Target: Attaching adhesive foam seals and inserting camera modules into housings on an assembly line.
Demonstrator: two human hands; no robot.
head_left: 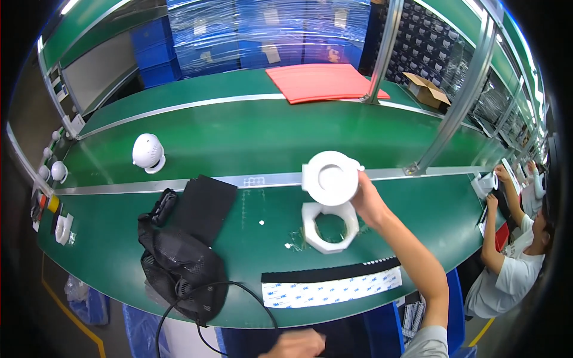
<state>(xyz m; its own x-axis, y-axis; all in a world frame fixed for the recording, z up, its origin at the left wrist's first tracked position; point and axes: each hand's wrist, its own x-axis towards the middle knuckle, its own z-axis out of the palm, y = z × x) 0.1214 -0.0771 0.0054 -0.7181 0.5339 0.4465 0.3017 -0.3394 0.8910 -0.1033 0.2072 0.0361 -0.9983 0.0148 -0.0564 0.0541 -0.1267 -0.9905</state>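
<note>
My right hand (368, 201) grips a round white plastic unit (332, 177) at its right edge, fingers mostly behind it. Its flat circular side with a recessed ring shows. Just below, a white foam ring (310, 229) with a large hole lies on the green bench. My left hand (300, 344) is low at the bench's front edge, smeared by motion, so its fingers do not read clearly. Nearest to it are a black cable (253, 296) and a strip of adhesive pads (332, 290) with white printed backing and a black edge.
A black mesh bag (185, 268) and a black flat sheet (206, 206) lie at left. Behind the metal rail (262, 181) stands another rounded white unit (148, 150). Red foam sheets (325, 82) lie at the back. A co-worker (507, 262) handles a white part at right.
</note>
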